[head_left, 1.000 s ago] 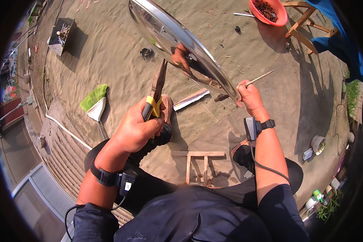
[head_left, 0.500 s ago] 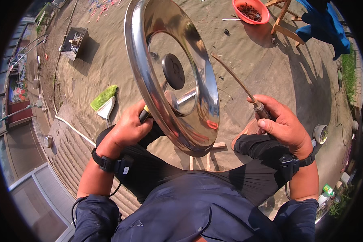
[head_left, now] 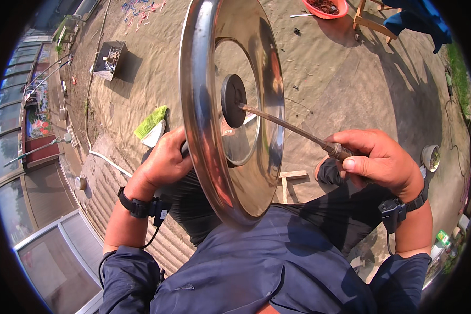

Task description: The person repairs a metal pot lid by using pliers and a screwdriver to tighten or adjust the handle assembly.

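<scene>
A large pot lid (head_left: pixel 196 104), with a wide shiny metal rim and a glass middle, is held up on edge in front of me. At its centre is a round black disc (head_left: pixel 230 100). My left hand (head_left: pixel 165 162) is closed at the lid's left side; a dark handle-like piece shows at its fingers, which the rim partly hides. My right hand (head_left: pixel 371 159) grips a screwdriver (head_left: pixel 293 127) with a worn handle and a long, rusty, slightly bent shaft. The screwdriver tip meets the middle of the black disc, apparently touching it.
A green-bristled broom (head_left: pixel 150 123) lies left of the lid. Farther off are a metal box of scraps (head_left: pixel 110 60) and a red basin (head_left: pixel 329 10) beside a wooden chair (head_left: pixel 371 26). A small wooden stool (head_left: pixel 293 175) stands below, and a pot (head_left: pixel 430 157) sits to the right.
The screwdriver tip has come leftward from beside the lid onto the black disc. The lid has shifted slightly right and turned more edge-on.
</scene>
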Available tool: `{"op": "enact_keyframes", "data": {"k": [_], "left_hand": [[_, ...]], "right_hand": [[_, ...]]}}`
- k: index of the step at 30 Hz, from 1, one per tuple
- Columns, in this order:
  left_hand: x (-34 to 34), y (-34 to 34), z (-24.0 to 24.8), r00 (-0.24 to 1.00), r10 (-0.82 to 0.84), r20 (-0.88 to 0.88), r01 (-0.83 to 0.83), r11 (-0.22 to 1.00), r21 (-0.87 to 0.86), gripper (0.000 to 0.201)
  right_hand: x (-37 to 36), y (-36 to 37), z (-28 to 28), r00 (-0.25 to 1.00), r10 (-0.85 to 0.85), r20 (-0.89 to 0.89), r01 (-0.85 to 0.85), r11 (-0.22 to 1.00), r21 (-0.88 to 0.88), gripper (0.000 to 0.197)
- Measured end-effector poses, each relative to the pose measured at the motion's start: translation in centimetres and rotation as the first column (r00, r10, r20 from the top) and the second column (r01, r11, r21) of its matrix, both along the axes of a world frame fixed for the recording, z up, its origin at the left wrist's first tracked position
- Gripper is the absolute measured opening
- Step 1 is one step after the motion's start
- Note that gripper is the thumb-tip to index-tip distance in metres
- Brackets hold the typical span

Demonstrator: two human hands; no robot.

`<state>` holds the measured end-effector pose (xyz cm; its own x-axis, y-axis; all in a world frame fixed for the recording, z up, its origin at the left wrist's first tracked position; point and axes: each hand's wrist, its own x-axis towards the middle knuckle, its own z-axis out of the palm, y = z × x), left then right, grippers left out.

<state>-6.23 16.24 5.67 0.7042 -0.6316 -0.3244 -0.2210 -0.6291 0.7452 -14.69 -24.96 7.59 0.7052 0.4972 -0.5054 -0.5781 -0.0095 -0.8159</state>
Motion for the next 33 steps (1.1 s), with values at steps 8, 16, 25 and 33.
{"op": "enact_keyframes", "data": {"k": [8, 16, 25, 33], "left_hand": [[0.1, 0.0, 0.6, 0.996, 0.012, 0.086, -0.013, 1.000, 0.011, 0.034], [0.1, 1.2, 0.1, 0.997, 0.067, 0.046, -0.067, 0.998, 0.016, 0.036], [0.4, 0.1, 1.5, 0.961, -0.158, 0.227, 0.138, 0.985, 0.102, 0.037], [0.8, 0.1, 2.3, 0.915, -0.257, 0.310, 0.191, 0.955, 0.229, 0.041]], "right_hand": [[-0.7, 0.3, -1.5, 0.990, 0.006, -0.138, 0.025, 0.974, 0.224, 0.050], [-1.4, 0.4, -3.5, 0.985, 0.047, -0.165, 0.014, 0.937, 0.350, 0.046], [-2.1, 0.6, -3.6, 0.989, 0.042, -0.140, -0.005, 0.967, 0.255, 0.042], [-2.0, -0.3, -3.8, 0.991, 0.093, -0.092, -0.057, 0.940, 0.336, 0.033]]}}
